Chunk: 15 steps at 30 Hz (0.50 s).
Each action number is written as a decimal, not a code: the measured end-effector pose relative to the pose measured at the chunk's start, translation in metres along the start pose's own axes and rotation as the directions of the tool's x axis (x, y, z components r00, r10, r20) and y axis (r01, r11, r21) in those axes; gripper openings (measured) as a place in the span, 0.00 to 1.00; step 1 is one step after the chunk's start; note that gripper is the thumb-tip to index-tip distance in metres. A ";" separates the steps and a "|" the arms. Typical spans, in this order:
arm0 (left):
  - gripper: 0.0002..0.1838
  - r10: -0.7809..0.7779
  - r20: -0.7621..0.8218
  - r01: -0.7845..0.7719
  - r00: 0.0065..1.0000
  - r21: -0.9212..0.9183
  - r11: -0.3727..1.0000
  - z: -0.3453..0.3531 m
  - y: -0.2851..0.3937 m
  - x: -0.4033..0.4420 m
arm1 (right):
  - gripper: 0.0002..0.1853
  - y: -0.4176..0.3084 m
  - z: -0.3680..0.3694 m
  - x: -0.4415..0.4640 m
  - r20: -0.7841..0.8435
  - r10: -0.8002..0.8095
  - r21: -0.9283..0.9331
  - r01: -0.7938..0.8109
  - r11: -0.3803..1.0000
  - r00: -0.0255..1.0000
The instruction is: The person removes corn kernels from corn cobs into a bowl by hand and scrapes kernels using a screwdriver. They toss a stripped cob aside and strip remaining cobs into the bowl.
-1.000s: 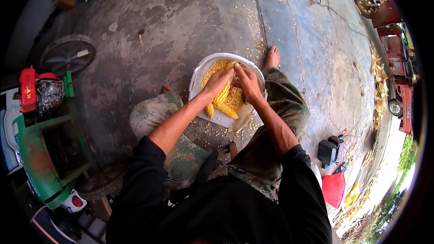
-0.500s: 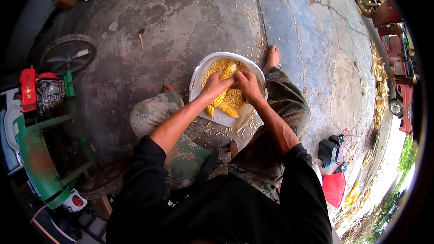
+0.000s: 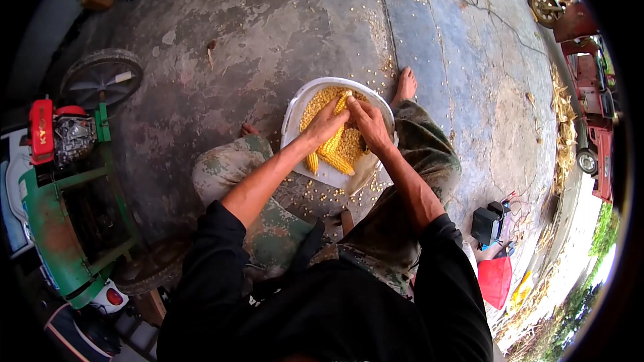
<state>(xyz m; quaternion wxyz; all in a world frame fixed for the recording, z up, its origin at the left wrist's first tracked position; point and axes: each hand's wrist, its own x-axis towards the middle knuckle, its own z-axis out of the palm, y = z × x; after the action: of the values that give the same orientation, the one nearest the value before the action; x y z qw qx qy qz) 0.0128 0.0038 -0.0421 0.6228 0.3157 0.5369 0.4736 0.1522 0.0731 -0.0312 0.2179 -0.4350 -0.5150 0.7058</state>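
Over the white basin [image 3: 290,121], between the camouflage trouser legs [image 3: 225,174], I have the left hand [image 3: 327,125] with its fingers wrapped around a yellow corn cob [image 3: 341,103]; the right hand [image 3: 370,125] meets that cob near its upper end, fingers bent (how far they close around it, I cannot tell from my end); the cob slants above loose kernels [image 3: 351,143] in the basin; more cobs [image 3: 340,163] lie below the hands, toward the wearer; stray kernels [image 3: 315,194] dot the concrete floor [image 3: 255,47] around it.
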 end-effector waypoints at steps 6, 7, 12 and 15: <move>0.29 -0.041 -0.009 0.041 0.999 -0.015 0.999 -0.004 -0.004 0.004 | 0.22 0.008 0.001 0.001 -0.013 -0.005 0.112 0.007 0.994 1.000; 0.28 -0.002 0.014 0.003 1.000 -0.001 1.000 -0.003 -0.001 0.003 | 0.22 0.006 0.001 0.000 -0.012 -0.005 0.111 0.007 0.994 1.000; 0.29 -0.059 0.060 0.068 0.996 -0.149 0.986 -0.002 0.011 0.001 | 0.21 -0.006 0.004 -0.001 0.018 0.010 -0.008 -0.010 1.000 1.000; 0.29 -0.052 0.079 0.070 0.995 -0.249 0.966 -0.003 0.010 -0.001 | 0.20 -0.003 -0.002 -0.001 0.061 -0.018 -0.055 0.022 0.998 0.998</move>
<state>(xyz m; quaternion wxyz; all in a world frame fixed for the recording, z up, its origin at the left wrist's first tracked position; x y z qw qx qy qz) 0.0073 0.0061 -0.0333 0.6911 0.2343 0.4590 0.5068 0.1537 0.0750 -0.0280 0.1971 -0.4141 -0.5453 0.7017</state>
